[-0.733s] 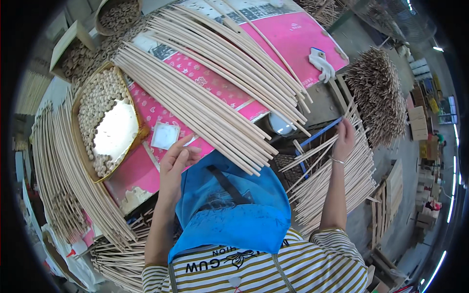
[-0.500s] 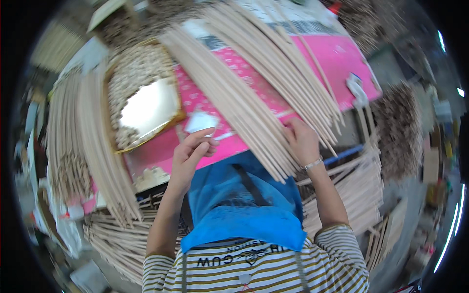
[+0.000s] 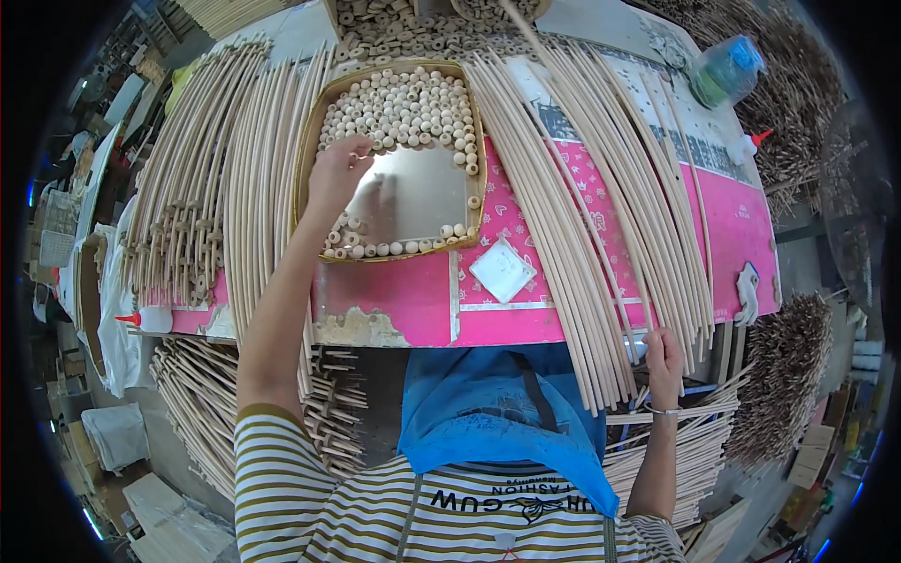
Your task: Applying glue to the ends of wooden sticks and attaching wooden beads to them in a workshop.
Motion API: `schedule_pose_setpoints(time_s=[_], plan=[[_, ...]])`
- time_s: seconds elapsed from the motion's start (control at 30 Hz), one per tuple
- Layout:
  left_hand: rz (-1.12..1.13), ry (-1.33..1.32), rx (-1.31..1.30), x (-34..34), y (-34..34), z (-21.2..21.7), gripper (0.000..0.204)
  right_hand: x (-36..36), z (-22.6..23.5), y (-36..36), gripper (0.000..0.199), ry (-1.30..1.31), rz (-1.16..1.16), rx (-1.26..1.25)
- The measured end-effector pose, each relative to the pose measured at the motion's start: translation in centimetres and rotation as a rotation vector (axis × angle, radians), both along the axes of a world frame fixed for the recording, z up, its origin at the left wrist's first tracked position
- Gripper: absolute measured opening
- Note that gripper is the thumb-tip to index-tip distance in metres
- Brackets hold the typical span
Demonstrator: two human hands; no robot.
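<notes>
My left hand is over a gold-rimmed tray of round wooden beads. Its thumb and index finger are slightly apart, close to the beads, with no bead visible between them. At the near edge of the table, my right hand is closed around the lower end of a thin wooden rod. That rod slants away across other rods, and its far end seems to rise near the top of the view. Beside it lies a row of loose rods overhanging the front edge.
Rods fitted with wooden rings and plain rods lie left of the tray. A white square dish sits on the pink tabletop. Wooden rings are heaped behind. A wrapped green container stands at far right.
My left hand has moved from near the white dish to over the bead tray. My right hand has shifted toward the near ends of the rods and now grips one. The view has shifted.
</notes>
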State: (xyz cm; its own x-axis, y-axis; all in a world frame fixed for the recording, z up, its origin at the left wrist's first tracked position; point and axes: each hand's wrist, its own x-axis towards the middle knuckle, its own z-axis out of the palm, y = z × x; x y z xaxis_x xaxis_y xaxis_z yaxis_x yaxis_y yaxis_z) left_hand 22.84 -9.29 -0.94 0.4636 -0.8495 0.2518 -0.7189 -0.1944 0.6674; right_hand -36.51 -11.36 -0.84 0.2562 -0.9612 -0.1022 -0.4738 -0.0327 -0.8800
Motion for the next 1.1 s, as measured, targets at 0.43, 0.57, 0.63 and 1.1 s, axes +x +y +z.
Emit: schedule_pose_setpoints(time_s=[0.43, 0.57, 0.63, 1.1], plan=[[0.080, -0.353, 0.063, -0.6, -2.8, -1.0, 0.014, 19.3, 6.9, -3.2, 0.006, -0.100, 0.409, -0.376], [-0.051, 0.268, -0.057, -8.1, 0.5, 5.1, 0.016, 21.7, 4.9, -3.6, 0.007, -0.103, 0.433, -0.407], [-0.180, 0.343, -0.157, -12.8, 3.5, 5.9, 0.017, 22.2, 4.0, -4.0, 0.006, -0.103, 0.422, -0.363], [-0.101, 0.875, -0.085, -22.3, 8.2, -1.7, 0.021, 23.9, 3.3, -3.8, 0.006, -0.084, 0.460, -0.388]])
